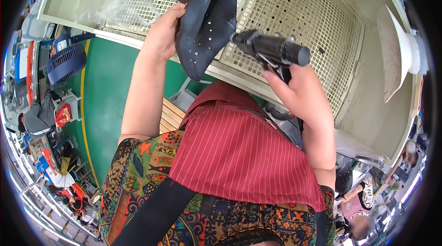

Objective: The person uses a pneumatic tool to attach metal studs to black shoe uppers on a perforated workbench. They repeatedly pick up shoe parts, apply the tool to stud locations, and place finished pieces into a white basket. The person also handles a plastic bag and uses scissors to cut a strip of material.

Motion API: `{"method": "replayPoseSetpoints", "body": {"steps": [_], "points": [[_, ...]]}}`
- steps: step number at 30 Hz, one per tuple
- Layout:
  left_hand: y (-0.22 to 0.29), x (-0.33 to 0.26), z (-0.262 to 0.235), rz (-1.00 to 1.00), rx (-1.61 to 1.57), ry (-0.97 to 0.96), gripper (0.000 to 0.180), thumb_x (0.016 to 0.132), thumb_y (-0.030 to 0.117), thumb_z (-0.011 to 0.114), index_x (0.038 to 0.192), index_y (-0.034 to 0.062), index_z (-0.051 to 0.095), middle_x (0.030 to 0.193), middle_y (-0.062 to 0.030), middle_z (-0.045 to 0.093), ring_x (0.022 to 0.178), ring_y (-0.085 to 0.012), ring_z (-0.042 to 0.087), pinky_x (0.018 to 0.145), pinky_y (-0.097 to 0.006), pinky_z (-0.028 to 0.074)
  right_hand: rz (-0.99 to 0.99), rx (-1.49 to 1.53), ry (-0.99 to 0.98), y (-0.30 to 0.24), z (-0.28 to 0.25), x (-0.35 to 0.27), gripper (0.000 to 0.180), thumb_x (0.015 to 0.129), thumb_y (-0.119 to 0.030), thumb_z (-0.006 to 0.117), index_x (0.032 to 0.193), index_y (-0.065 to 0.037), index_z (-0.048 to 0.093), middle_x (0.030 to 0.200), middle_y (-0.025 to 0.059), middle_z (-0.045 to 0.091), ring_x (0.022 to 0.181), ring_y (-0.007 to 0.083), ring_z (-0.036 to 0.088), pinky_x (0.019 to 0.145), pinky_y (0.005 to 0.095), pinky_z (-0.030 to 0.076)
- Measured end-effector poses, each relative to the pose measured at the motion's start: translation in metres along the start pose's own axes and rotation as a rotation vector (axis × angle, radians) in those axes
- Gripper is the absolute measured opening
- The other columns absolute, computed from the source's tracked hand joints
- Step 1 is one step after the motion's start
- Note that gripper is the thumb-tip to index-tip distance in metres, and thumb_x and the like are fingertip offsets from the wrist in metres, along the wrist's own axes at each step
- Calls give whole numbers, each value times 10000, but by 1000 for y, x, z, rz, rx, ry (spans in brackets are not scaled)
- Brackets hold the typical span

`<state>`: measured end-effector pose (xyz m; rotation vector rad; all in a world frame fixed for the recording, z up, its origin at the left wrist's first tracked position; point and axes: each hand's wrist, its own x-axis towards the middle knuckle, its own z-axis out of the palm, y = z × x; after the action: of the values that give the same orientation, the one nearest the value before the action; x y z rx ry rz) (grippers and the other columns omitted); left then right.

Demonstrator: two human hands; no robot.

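Observation:
My left hand [165, 32] grips the edge of a studded boot upper [202, 29], dark blue-black inside with a brown band folded over at the top. Small metal studs dot it, and its pointed lower end hangs over the front rim of the bench. In my right hand [306, 92] is a black pistol-shaped tool [271, 48], fingers wrapped round its grip. Its barrel points left, with the tip very close to the upper's right edge; whether they touch I cannot tell. What kind of gun it is does not show clearly.
A pale bench [294, 11] with perforated grid panels and raised walls lies ahead. Clear plastic sheeting [115, 2] covers its left part. At right stands a white lamp-like shade [396, 52]. A blue fan [66, 64] is on the left, and other people are at work on both sides.

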<state>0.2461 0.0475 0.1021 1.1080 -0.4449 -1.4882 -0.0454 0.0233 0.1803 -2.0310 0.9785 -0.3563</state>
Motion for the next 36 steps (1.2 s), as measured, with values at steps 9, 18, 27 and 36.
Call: {"method": "replayPoseSetpoints", "body": {"steps": [9,18,27,36], "points": [[1,1,2,-21,10,28,202,952,143,345,1009,23,496,978,-103,591,884,-179,601,795,-323,526,26,-104,-113,-4,-8,-13,393,797,-221,624,1096,-9,482,785,204,603,734,394,594,642,434,467],[11,-5,6,14,79,117,248,938,147,361,1094,12,498,1008,-110,596,904,-184,599,807,-312,515,146,237,73,28,-15,-29,296,807,-156,637,1046,2,566,854,92,616,786,179,568,737,319,464],[63,-23,49,88,238,-8,275,908,155,417,1110,8,531,980,-96,626,843,-176,624,754,-308,523,609,528,268,123,-23,-67,305,850,-196,589,1089,-19,524,861,70,639,729,128,580,659,274,479],[43,-90,183,333,783,-287,248,871,120,379,932,-52,546,855,-65,582,778,-105,553,707,-213,444,159,-143,551,71,-44,-145,443,779,-284,645,1136,-39,552,1062,169,595,1002,330,564,847,393,458]]}}
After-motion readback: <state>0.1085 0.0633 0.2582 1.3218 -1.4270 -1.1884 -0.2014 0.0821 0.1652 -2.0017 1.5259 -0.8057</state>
